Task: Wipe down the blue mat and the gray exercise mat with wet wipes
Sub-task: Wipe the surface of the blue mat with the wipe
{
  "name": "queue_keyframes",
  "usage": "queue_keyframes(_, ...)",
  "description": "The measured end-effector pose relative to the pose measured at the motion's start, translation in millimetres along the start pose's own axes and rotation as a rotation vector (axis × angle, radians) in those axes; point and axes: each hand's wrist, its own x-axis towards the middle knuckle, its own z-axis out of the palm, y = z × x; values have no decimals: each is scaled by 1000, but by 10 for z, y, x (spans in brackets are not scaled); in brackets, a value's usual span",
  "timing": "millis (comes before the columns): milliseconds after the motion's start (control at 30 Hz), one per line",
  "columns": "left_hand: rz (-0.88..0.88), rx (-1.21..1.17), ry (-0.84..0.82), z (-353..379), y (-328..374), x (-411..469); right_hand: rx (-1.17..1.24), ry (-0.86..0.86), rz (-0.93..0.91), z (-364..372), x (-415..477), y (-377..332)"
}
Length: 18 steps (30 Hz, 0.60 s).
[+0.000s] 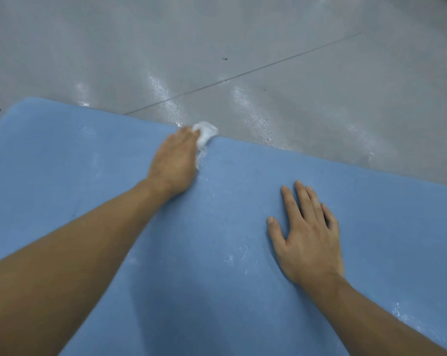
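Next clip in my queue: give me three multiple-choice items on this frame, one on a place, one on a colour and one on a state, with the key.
1. Where on the mat is the wipe?
A. at its far edge
B. at its near edge
C. at its left corner

2. What colour is the wipe?
A. blue
B. white
C. yellow

3. How does the right hand lie?
A. clenched in a fist
B. pinching the mat's edge
C. flat on the mat, fingers straight

Key:
1 A: the left hand grips it where the mat meets the floor.
2 B: it shows white against the blue mat.
3 C: the hand is palm down and holds nothing.
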Motion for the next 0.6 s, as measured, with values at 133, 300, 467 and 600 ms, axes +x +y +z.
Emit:
queue_keyframes(133, -340, 45, 96, -264, -744, -292, 0, 3, -3, -1, 1, 6)
queue_keyframes(300, -256, 25, 43, -393, -899, -529, -2, -5, 1, -8, -1, -9)
queue_keyframes(467, -2, -30, -93, -210, -279, -448, -3, -14, 4, -13, 4, -15)
queue_keyframes(600, 195, 9, -110, 5, 459, -517, -9, -8, 13, -21, 8, -27)
